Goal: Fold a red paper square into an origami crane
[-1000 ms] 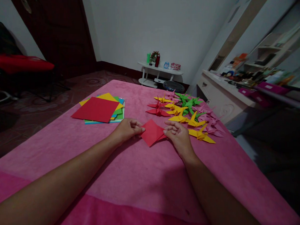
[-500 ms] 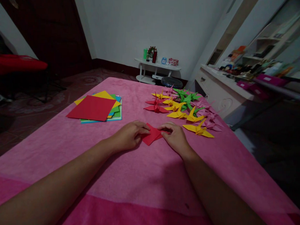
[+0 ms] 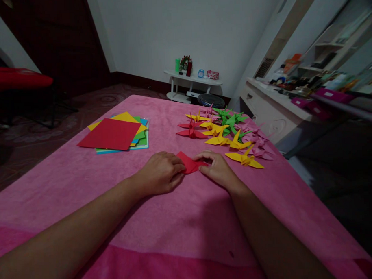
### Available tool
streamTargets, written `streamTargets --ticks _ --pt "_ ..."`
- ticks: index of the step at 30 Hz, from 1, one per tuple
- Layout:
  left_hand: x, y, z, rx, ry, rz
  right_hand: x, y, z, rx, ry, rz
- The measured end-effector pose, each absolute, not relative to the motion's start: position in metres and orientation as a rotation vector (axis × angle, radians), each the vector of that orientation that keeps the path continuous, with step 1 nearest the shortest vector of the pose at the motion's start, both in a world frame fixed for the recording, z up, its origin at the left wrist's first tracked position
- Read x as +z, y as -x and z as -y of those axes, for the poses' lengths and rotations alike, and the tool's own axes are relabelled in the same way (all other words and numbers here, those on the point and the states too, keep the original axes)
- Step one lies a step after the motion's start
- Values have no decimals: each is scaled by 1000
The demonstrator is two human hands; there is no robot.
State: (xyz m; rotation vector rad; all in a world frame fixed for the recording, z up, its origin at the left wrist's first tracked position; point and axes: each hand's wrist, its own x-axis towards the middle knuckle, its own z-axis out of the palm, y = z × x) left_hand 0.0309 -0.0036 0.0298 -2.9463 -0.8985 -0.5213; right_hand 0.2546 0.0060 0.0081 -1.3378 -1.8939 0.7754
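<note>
A small folded piece of red origami paper (image 3: 189, 163) lies on the pink cloth between my hands. My left hand (image 3: 165, 172) is closed on its left side, the fingertips covering the near left corner. With thumb and fingers, my right hand (image 3: 216, 167) pinches the right end, where a narrow flap shows. Beyond the paper stand two red paper cranes (image 3: 192, 132). Several yellow cranes (image 3: 244, 157) sit to the right of my right hand, with green cranes (image 3: 231, 121) and pink cranes (image 3: 259, 143) behind and beside them.
A stack of coloured paper squares, a red sheet (image 3: 109, 134) on top, lies at the left of the pink-covered table (image 3: 165, 234). Past the far edge is a white side table (image 3: 192, 77) with small items. A cluttered dresser (image 3: 273, 108) stands at right, a red chair (image 3: 19, 78) at left.
My left hand has shifted its grip from the paper's upper left to its lower left edge. The right hand still pinches the right end. The whole view has moved slightly.
</note>
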Motion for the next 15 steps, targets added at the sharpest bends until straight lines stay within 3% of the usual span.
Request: streamTargets --ticks 15 --pt "19 -31 3 -739 2967 1101 7 -252 -3 747 1298 1949"
